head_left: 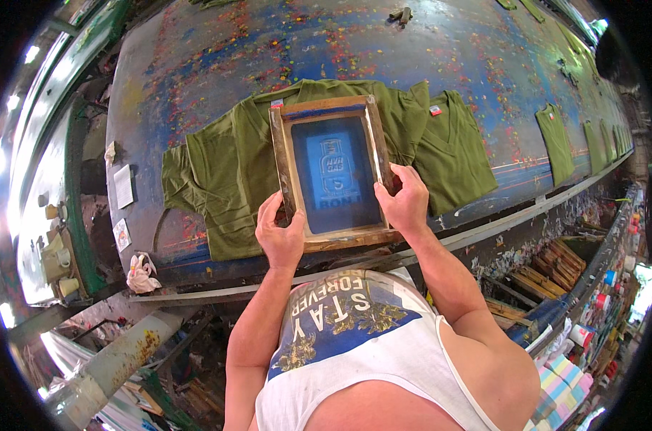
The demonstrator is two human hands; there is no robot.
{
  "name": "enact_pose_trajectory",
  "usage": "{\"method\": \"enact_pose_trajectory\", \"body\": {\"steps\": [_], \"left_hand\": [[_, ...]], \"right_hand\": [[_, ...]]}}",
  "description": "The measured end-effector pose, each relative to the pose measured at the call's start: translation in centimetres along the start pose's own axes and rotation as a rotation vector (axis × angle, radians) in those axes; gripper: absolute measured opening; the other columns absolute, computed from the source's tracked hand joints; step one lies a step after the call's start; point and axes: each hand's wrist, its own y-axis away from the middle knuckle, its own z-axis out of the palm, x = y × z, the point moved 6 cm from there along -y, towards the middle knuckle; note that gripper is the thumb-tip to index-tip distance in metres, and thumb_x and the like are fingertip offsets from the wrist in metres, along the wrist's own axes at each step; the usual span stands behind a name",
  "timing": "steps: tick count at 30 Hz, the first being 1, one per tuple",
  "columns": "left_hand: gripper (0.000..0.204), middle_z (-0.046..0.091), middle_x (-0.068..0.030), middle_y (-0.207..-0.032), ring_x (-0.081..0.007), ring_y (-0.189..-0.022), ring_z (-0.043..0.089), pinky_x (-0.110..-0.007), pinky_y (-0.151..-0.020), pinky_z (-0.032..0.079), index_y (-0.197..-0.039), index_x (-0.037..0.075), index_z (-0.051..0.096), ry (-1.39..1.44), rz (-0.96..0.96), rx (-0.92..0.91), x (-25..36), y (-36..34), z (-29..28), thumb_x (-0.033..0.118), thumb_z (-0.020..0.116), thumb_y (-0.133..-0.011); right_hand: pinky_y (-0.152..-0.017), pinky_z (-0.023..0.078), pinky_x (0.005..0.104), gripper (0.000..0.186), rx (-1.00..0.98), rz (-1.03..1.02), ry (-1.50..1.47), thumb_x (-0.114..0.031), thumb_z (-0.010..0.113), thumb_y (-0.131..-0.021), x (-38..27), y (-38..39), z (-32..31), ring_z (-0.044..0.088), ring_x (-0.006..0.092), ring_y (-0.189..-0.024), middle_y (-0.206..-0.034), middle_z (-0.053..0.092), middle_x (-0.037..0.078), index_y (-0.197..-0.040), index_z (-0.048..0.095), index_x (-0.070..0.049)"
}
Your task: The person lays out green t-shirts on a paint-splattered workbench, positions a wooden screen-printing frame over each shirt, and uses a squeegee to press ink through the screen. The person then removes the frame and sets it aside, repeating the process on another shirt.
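Note:
My left hand (279,230) grips the left side of a wooden screen-printing frame (329,172) near its lower corner. Across from it, my right hand (401,201) grips the frame's right side, fingers curled round the wood. The screen has blue mesh with a pale stencil design and stained wooden edges. It is over an olive green T-shirt (218,179) spread on the long table (218,50); I cannot tell whether it rests on the cloth. A second olive shirt (469,158) with a small label lies folded at its right.
More green shirts (559,144) line the table to the right. A crumpled cloth (141,273) and paper slips (123,185) lie at the left edge. Below the right edge are wooden frames (548,269) and assorted containers (581,334). A rusty pipe (125,359) runs at lower left.

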Motion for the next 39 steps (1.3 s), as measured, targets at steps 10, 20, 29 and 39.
{"method": "enact_pose_trajectory", "body": {"steps": [10, 20, 29, 39], "left_hand": [[0.049, 0.072, -0.0111, -0.133, -0.0147, -0.107, 0.071, -0.030, -0.089, 0.060, -0.134, -0.003, 0.074, 0.028, 0.008, -0.001, -0.9, -0.4, 0.3, -0.002, 0.082, -0.085], [0.048, 0.071, -0.0103, -0.134, -0.0130, -0.107, 0.071, -0.029, -0.091, 0.060, -0.134, -0.003, 0.074, 0.082, -0.043, -0.015, -1.2, -0.5, 0.5, -0.001, 0.082, -0.087], [0.050, 0.070, -0.0109, -0.135, -0.0149, -0.109, 0.072, -0.030, -0.091, 0.061, -0.135, -0.002, 0.074, 0.135, -0.074, -0.016, -1.7, -0.5, 0.6, -0.002, 0.082, -0.086], [0.053, 0.072, -0.0125, -0.133, -0.0200, -0.110, 0.073, -0.033, -0.091, 0.062, -0.134, 0.000, 0.072, -0.088, 0.061, 0.022, -0.2, -0.3, 0.2, -0.005, 0.084, -0.083]], "right_hand": [[-0.081, 0.061, 0.0424, 0.047, -0.034, 0.053, -0.013, -0.014, 0.089, -0.080, 0.8, -0.3, 0.8, 0.075, 0.0358, -0.090, -0.103, 0.074, 0.019, -0.122, 0.074, 0.004], [-0.075, 0.060, 0.0373, 0.044, -0.016, 0.023, -0.031, -0.007, 0.089, -0.081, 1.1, -0.2, 1.0, 0.074, 0.0259, -0.082, -0.099, 0.073, 0.014, -0.121, 0.073, 0.003], [-0.081, 0.061, 0.0418, 0.047, -0.049, 0.089, -0.049, -0.014, 0.089, -0.080, 1.4, -0.2, 1.2, 0.075, 0.0344, -0.089, -0.102, 0.074, 0.018, -0.122, 0.073, 0.003], [-0.080, 0.061, 0.0428, 0.047, -0.007, -0.010, -0.042, -0.013, 0.088, -0.081, -0.2, -0.5, 0.5, 0.074, 0.0372, -0.091, -0.103, 0.073, 0.019, -0.122, 0.073, 0.005]]}}
